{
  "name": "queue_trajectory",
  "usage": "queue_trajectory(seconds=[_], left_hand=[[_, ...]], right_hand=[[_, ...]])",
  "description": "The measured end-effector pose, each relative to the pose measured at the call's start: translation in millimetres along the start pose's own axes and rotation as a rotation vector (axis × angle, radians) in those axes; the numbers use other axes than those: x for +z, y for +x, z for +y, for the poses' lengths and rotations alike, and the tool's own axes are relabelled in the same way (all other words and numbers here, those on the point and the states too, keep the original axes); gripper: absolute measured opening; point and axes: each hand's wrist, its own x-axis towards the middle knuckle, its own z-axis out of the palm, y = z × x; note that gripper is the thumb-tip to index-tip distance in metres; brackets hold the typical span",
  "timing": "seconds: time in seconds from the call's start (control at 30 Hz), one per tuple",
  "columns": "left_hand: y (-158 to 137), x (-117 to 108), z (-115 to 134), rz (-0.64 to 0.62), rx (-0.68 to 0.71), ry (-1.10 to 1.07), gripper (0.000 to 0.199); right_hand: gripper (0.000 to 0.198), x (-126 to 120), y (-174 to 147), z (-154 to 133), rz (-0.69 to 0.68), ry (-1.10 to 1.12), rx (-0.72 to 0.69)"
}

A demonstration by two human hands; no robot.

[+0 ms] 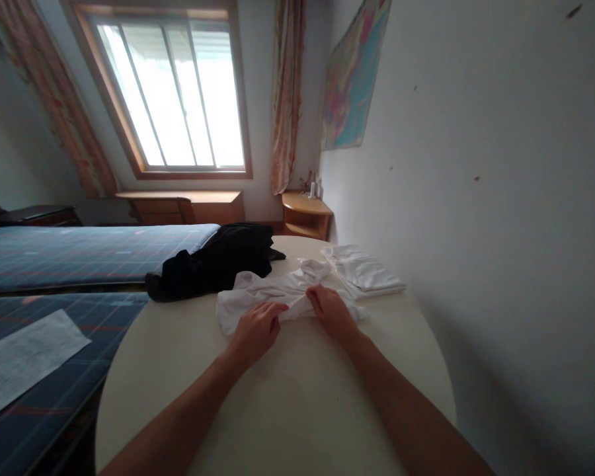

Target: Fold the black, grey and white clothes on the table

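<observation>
A crumpled white garment lies on a round cream table, loosely bunched, with its exact kind unclear. My left hand rests at its near edge, fingers closed on the cloth. On the other side of the near edge, my right hand pinches the same fabric between thumb and fingers. A stretch of cloth runs between the two hands. Just beyond my right hand sits a folded white garment, lying flat. Dark black clothing is heaped at the table's far left.
Left of the table are beds or mattresses with blue plaid covers, one bearing a printed paper sheet. A white wall runs close along the right. Beyond the table stand a wooden corner shelf and a low desk under the window.
</observation>
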Motion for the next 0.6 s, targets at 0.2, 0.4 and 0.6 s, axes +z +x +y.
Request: queue_trajectory(seconds=[0.2, 0.4, 0.6], left_hand=[[0, 0, 2, -0.059, -0.075, 0.028, 0.055], [-5, 4, 5, -0.177, -0.045, 0.022, 0.033], [-6, 4, 14, -0.206, -0.069, 0.055, 0.036]], right_hand=[[0.024, -11, 0, 1, 0.146, 0.009, 0.045], [0.021, -11, 0, 6, 0.198, 0.059, 0.092], [0.02, -13, 0, 7, 0.209, 0.059, 0.116]])
